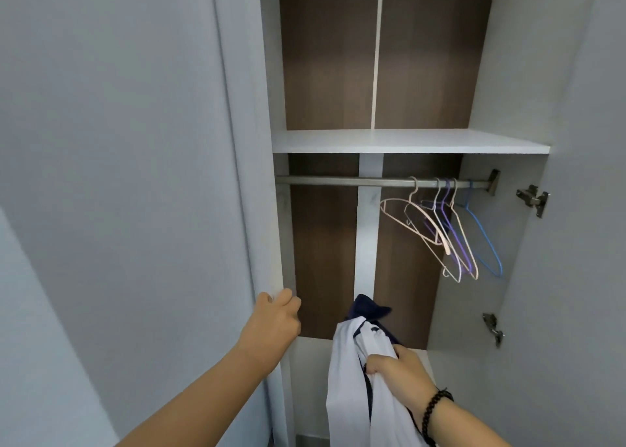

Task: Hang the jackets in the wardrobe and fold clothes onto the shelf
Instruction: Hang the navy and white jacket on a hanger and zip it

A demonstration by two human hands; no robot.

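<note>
With the wardrobe (338,73) standing open before you, its shelf (406,140) bare and its rail (338,180) carrying only empty hangers (447,229) bunched at the right, nothing is hung or folded yet. The rail's left stretch offers free room. Your left hand (274,317) curls round the door edge (267,209). Your right hand (396,365) grips a white-and-navy garment (349,372), probably a jacket, low at the opening.

No readable text, labels, brand marks, numbers or signs anywhere in view, none on the wardrobe panels, none on the white and navy garment, none on the hangers
</note>
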